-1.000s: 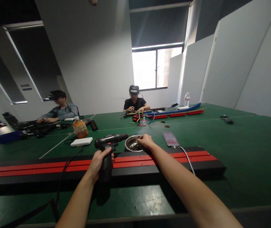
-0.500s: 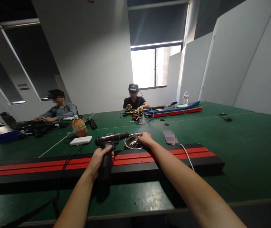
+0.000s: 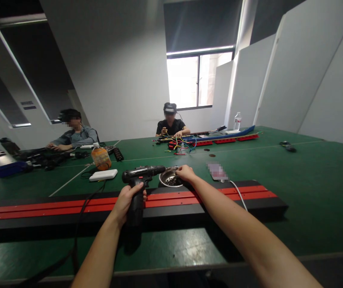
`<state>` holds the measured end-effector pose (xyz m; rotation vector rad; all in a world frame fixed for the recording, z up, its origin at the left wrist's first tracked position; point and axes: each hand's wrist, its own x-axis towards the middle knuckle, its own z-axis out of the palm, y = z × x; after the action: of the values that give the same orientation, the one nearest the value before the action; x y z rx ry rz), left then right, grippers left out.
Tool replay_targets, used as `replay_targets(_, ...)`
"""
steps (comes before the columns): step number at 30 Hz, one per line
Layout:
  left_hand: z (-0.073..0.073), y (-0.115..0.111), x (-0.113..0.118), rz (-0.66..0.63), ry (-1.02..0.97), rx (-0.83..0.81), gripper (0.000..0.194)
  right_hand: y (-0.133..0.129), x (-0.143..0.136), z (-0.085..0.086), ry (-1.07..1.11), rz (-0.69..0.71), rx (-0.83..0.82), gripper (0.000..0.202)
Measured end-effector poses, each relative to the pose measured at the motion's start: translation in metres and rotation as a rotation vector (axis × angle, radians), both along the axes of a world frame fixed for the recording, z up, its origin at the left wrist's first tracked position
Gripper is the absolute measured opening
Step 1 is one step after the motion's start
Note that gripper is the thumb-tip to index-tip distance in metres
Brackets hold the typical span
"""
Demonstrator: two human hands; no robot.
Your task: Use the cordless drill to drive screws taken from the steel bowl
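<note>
My left hand [image 3: 127, 201] is wrapped round the grip of a black cordless drill [image 3: 138, 175], which points right over the long black beam with red strips [image 3: 171, 200]. Just past the drill's tip, the fingers of my right hand [image 3: 186, 173] are pinched together above the right side of a metal bowl [image 3: 161, 182]. Whatever sits in that pinch is too small to make out. Small dark pieces, possibly screws, lie in the bowl, which stands behind the beam. The drill's front end overlaps the bowl's left rim in view.
Right of the bowl lies a phone [image 3: 217, 172] with a white cable [image 3: 239, 196] crossing the beam. A white power bank [image 3: 103, 175] and an orange drink bottle [image 3: 101, 157] stand left. Two people sit across the green table [image 3: 309, 184], one beside coloured wires [image 3: 186, 145].
The view has shifted slightly. The drill stays in my left hand, and my right hand remains pinched by the drill's tip over the bowl, with little visible movement.
</note>
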<state>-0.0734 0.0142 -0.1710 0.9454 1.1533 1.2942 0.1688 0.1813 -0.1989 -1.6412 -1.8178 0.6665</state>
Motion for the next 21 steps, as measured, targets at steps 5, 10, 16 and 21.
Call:
replay_targets(5,-0.002,0.001,-0.001,0.017,-0.010,0.009,0.029,0.005,0.001,-0.005,0.074,-0.005,0.022,0.008)
replay_targets(10,-0.001,-0.001,-0.001,0.019,-0.011,0.002,0.029,0.009,0.002,-0.010,0.147,0.031,0.012,0.014)
replay_targets(16,-0.002,0.000,-0.001,0.037,-0.006,-0.006,0.028,0.021,0.001,-0.016,0.286,-0.007,0.031,0.016)
replay_targets(21,-0.003,0.001,-0.001,0.030,-0.014,-0.013,0.027,0.017,0.001,-0.011,0.485,0.000,0.019,0.024)
